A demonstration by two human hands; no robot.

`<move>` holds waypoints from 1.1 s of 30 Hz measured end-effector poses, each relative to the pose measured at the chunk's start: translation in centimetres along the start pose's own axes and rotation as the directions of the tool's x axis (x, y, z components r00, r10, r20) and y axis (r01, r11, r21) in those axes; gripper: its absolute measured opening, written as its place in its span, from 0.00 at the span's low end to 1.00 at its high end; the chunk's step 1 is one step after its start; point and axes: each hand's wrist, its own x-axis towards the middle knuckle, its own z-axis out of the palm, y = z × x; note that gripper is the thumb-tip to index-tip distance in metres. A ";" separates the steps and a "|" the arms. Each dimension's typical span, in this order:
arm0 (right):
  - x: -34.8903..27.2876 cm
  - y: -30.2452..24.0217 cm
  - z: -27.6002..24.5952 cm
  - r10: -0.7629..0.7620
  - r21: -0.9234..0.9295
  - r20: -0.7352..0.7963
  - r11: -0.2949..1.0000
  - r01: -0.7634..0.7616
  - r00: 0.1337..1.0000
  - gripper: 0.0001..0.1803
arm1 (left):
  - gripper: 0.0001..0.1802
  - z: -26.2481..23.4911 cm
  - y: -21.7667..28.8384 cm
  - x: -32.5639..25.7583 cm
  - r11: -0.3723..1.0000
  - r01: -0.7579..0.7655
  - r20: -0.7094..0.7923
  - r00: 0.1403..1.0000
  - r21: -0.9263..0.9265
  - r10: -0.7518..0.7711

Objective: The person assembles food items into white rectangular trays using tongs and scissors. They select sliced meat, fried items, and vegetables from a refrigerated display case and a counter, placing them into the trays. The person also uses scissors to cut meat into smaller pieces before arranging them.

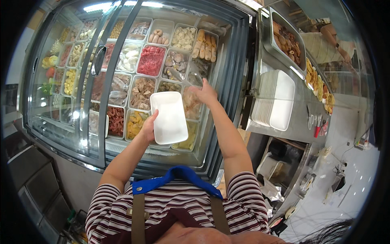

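My left hand [148, 127] holds an empty white rectangular tray [168, 117] by its left edge, above the open display chiller [227, 77]. My right hand [205, 93] reaches further into the chiller and grips metal tongs [181, 77] whose tips point at a bin of dark mushrooms [176, 62]. Below the tray lie bins of yellow slices [136, 124] and pale pieces.
The chiller holds several bins of meat, vegetables and dumplings; its sliding glass lid [97, 61] covers the left half. To the right, a stack of white trays [276, 99] rests on a steel counter, beside a pan of fried food [289, 40]. Another person's arm [337, 42] shows far right.
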 end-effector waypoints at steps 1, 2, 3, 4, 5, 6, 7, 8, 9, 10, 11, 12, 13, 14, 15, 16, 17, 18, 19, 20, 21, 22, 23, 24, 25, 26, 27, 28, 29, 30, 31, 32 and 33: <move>0.3 -1.0 -0.2 -0.053 -0.275 -0.049 0.961 0.037 0.997 0.49 | 0.31 -0.3 0.0 1.0 1.000 -0.001 0.027 1.000 -0.002 0.001; 0.9 -1.7 0.0 -0.118 -0.530 -0.078 0.846 0.059 0.990 0.46 | 0.31 -0.7 0.0 1.9 1.000 -0.003 0.053 0.999 -0.006 0.003; 2.4 -1.3 0.7 -0.271 -0.660 -0.097 0.738 0.142 0.958 0.32 | 0.30 -1.3 0.2 3.0 1.000 -0.010 0.043 0.999 0.003 0.010; 3.5 -1.5 1.3 -0.326 -0.720 -0.100 0.676 0.158 0.940 0.27 | 0.30 -1.4 0.5 3.6 1.000 -0.005 0.042 0.999 0.002 0.005; 4.7 -1.7 1.8 -0.381 -0.775 -0.098 0.609 0.170 0.920 0.23 | 0.30 -1.4 0.8 4.1 1.000 -0.001 0.041 0.999 0.001 0.001; 5.5 -1.8 2.5 -0.434 -0.824 -0.089 0.538 0.178 0.897 0.19 | 0.30 -1.5 1.0 4.7 1.000 0.005 0.040 0.999 0.000 -0.005; 5.6 -3.7 2.9 -0.380 -0.905 -0.005 0.395 0.158 0.925 0.15 | 0.29 -1.8 1.1 5.4 0.999 0.009 0.036 0.999 -0.040 -0.007; 5.9 -4.9 3.2 -0.362 -0.928 0.015 0.343 0.148 0.932 0.15 | 0.29 -1.8 1.4 5.9 1.000 0.001 0.032 1.000 -0.023 0.000; 6.3 -5.7 3.5 -0.341 -0.947 0.033 0.289 0.138 0.939 0.14 | 0.29 -1.9 1.7 6.2 1.000 -0.007 0.028 1.000 -0.006 0.007; 6.8 -6.2 3.7 -0.325 -0.964 0.049 0.233 0.130 0.945 0.14 | 0.29 -1.8 2.1 6.6 1.000 -0.019 0.026 0.999 0.012 0.018; 7.3 -6.3 3.7 -0.337 -0.966 0.042 0.228 0.125 0.941 0.13 | 0.28 -1.7 2.5 6.9 1.000 -0.020 0.045 0.999 0.009 0.020; 7.7 -6.2 3.7 -0.349 -0.967 0.036 0.223 0.120 0.937 0.12 | 0.28 -1.6 2.9 7.3 1.000 -0.021 0.064 0.998 0.006 0.021; 7.9 -6.4 3.8 -0.362 -0.968 0.030 0.222 0.117 0.932 0.12 | 0.28 -1.6 3.3 7.5 1.000 -0.025 0.079 0.997 0.005 0.024; 7.9 -6.4 3.4 -0.350 -0.943 0.070 0.281 0.176 0.934 0.12 | 0.28 -1.6 3.5 7.7 1.000 -0.026 0.089 0.996 -0.011 0.027; 7.9 -6.2 2.5 -0.339 -0.912 0.109 0.341 0.230 0.934 0.12 | 0.28 -1.5 3.7 7.9 0.999 -0.027 0.098 0.995 -0.026 0.029; 8.0 -6.2 1.6 -0.336 -0.872 0.149 0.398 0.284 0.930 0.12 | 0.28 -1.5 4.0 8.1 0.999 -0.034 0.109 0.993 -0.040 0.038; 8.1 -5.8 1.2 -0.349 -0.867 0.112 0.424 0.264 0.930 0.10 | 0.28 -1.5 4.3 8.2 0.999 -0.041 0.116 0.992 -0.035 0.045; 8.2 -5.3 0.5 -0.314 -0.858 0.083 0.460 0.228 0.946 0.09 | 0.28 -1.4 4.6 8.3 0.998 -0.047 0.124 0.991 -0.029 0.051; 7.3 -5.9 -0.4 -0.277 -0.847 0.060 0.494 0.196 0.959 0.09 | 0.28 -1.5 4.7 8.3 0.998 -0.055 0.128 0.990 -0.027 0.058; 6.3 -6.4 -1.1 -0.239 -0.834 0.037 0.527 0.162 0.970 0.08 | 0.28 -1.6 4.9 8.5 0.998 -0.066 0.106 0.992 -0.020 0.068; 5.3 -6.5 -1.8 -0.241 -0.831 0.029 0.533 0.158 0.970 0.10 | 0.27 -1.7 5.1 8.7 0.997 -0.076 0.084 0.994 -0.012 0.077; 4.1 -6.5 -2.4 -0.241 -0.827 0.018 0.542 0.150 0.970 0.11 | 0.27 -1.6 5.3 8.9 0.997 -0.082 0.064 0.995 -0.001 0.082; 2.9 -6.6 -2.7 -0.243 -0.822 0.011 0.550 0.147 0.970 0.13 | 0.26 -1.4 5.5 9.1 0.995 -0.102 0.049 0.994 -0.009 0.102; 1.6 -7.1 -2.8 -0.235 -0.826 0.037 0.541 0.162 0.971 0.14 | 0.25 -1.1 5.5 9.3 0.992 -0.121 0.033 0.992 -0.016 0.122; 0.1 -7.5 -3.0 -0.225 -0.829 0.059 0.532 0.174 0.973 0.16 | 0.25 -0.8 5.7 9.6 0.990 -0.139 0.021 0.990 -0.022 0.140; -1.1 -7.4 -3.0 -0.214 -0.831 0.083 0.524 0.186 0.973 0.18 | 0.23 -0.7 5.8 10.0 0.987 -0.160 0.023 0.987 -0.019 0.160; -1.8 -6.8 -2.5 -0.265 -0.821 0.099 0.523 0.229 0.959 0.19 | 0.22 -0.6 6.0 10.4 0.984 -0.180 0.024 0.983 -0.015 0.180; -2.4 -6.0 -1.7 -0.312 -0.810 0.109 0.523 0.266 0.944 0.20 | 0.22 -0.6 6.0 10.9 0.981 -0.194 0.028 0.980 -0.010 0.195; -2.9 -5.5 -1.2 -0.358 -0.798 0.119 0.520 0.304 0.926 0.21 | 0.22 -0.7 5.9 11.1 0.979 -0.203 0.041 0.978 -0.001 0.203; -3.5 -5.1 -0.9 -0.372 -0.787 0.131 0.525 0.324 0.919 0.22 | 0.23 -0.8 5.9 11.3 0.977 -0.212 0.054 0.976 0.006 0.212; -3.9 -4.9 -0.6 -0.386 -0.774 0.143 0.530 0.346 0.911 0.22 | 0.23 -1.2 5.9 11.5 0.975 -0.221 0.064 0.973 0.014 0.220; -4.1 -4.8 -0.4 -0.400 -0.760 0.156 0.535 0.369 0.903 0.23 | 0.24 -1.7 5.9 11.6 0.976 -0.219 0.081 0.973 0.015 0.217; -4.0 -4.9 -0.7 -0.345 -0.752 0.158 0.565 0.339 0.925 0.24 | 0.24 -2.2 6.0 11.6 0.976 -0.218 0.098 0.972 0.015 0.216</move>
